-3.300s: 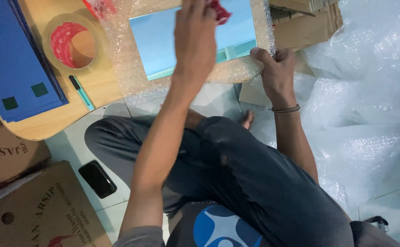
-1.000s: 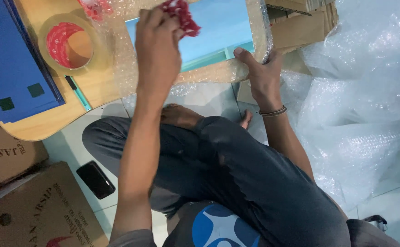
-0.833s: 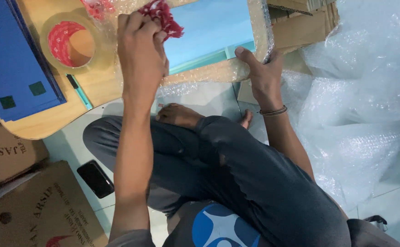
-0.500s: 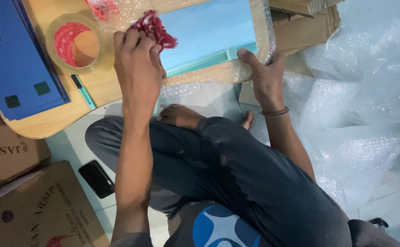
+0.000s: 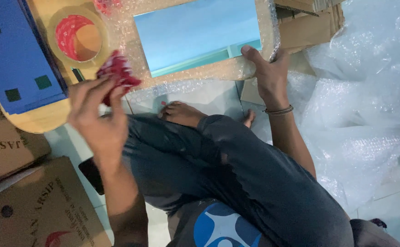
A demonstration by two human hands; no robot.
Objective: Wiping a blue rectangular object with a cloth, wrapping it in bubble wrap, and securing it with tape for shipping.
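My left hand (image 5: pixel 94 121) pinches a crumpled strip of red tape (image 5: pixel 117 75) between its fingertips, raised just off the near-left corner of the bubble-wrapped light-blue package (image 5: pixel 197 34). My right hand (image 5: pixel 266 73) presses on that package's near-right corner, thumb on top and fingers curled round the edge. Left of the package lies a roll of red tape (image 5: pixel 74 36), beyond it a dark-blue box (image 5: pixel 12 55); loose bubble wrap (image 5: pixel 364 91) is heaped to the package's right.
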